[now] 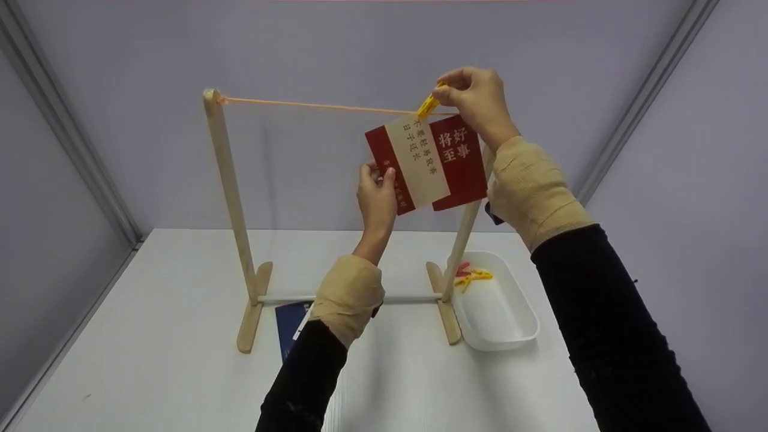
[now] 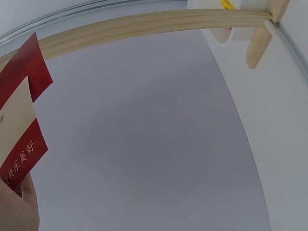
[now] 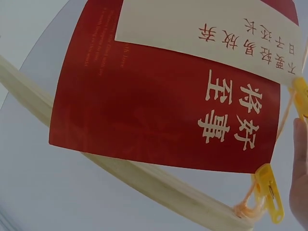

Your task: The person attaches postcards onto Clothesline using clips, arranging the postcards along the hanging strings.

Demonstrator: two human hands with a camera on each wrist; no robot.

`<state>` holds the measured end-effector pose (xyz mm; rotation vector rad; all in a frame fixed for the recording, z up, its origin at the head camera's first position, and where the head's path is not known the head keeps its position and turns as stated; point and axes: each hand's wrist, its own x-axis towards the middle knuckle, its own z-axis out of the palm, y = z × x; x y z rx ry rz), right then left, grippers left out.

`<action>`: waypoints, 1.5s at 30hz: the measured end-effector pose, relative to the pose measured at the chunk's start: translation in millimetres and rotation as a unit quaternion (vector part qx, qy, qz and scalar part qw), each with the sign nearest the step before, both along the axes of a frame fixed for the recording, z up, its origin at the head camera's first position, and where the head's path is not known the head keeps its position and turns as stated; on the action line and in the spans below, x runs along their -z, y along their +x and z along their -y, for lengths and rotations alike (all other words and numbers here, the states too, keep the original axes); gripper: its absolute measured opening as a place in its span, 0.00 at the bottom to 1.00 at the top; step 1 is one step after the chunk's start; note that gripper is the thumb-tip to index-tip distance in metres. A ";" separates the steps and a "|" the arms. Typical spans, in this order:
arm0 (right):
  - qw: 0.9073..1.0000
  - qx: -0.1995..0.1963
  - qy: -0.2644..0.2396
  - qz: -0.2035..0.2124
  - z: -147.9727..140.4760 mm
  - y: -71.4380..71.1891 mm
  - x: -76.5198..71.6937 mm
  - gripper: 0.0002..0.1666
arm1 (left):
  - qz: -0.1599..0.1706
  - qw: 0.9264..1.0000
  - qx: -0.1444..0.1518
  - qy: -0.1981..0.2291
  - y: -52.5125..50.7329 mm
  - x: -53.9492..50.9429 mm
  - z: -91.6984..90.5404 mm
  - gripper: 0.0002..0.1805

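Observation:
My left hand grips the lower left edge of a red card with a cream band, its thumb on the front. The card tilts, its upper edge close to the orange string. My right hand pinches a yellow clothespin at the string, by that card's top corner; whether its jaws bite the card is hard to tell. Behind and to the right, a red card with large white characters hangs from the string. In the right wrist view, another yellow clothespin sits at that card's corner.
The string runs between two wooden posts on feet, joined low by a white rod. By the right foot stands a white tray holding yellow clothespins and something red. A dark blue booklet lies partly behind my left forearm.

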<state>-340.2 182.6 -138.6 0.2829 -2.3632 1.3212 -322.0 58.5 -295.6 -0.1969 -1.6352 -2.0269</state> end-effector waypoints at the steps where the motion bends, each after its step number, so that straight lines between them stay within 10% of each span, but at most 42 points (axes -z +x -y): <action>1: 1.000 -0.002 0.001 0.002 -0.1 0.2 -0.1 0.16 | -0.001 1.000 -0.003 -0.003 -0.3 -0.9 0.2 0.10; 18: 1.000 0.000 0.022 0.018 5.2 1.1 3.4 0.22 | 0.006 0.999 -0.017 -0.028 -4.4 5.0 2.3 0.12; 25: 0.993 0.041 0.106 -0.011 5.0 1.0 0.3 0.25 | 0.007 0.999 -0.012 -0.030 -5.1 6.7 3.0 0.12; 31: 0.994 0.044 0.072 -0.068 -1.5 3.5 -0.9 0.21 | 0.027 0.999 -0.016 -0.021 -3.3 13.4 1.6 0.14; 38: 0.975 0.114 -0.029 -0.188 -31.4 8.5 0.1 0.05 | 0.029 0.999 -0.035 -0.024 0.7 42.6 -9.3 0.12; 45: 0.946 0.183 -0.105 -0.244 -72.7 10.5 16.6 0.03 | 0.066 0.995 -0.056 -0.044 8.4 95.6 -25.7 0.06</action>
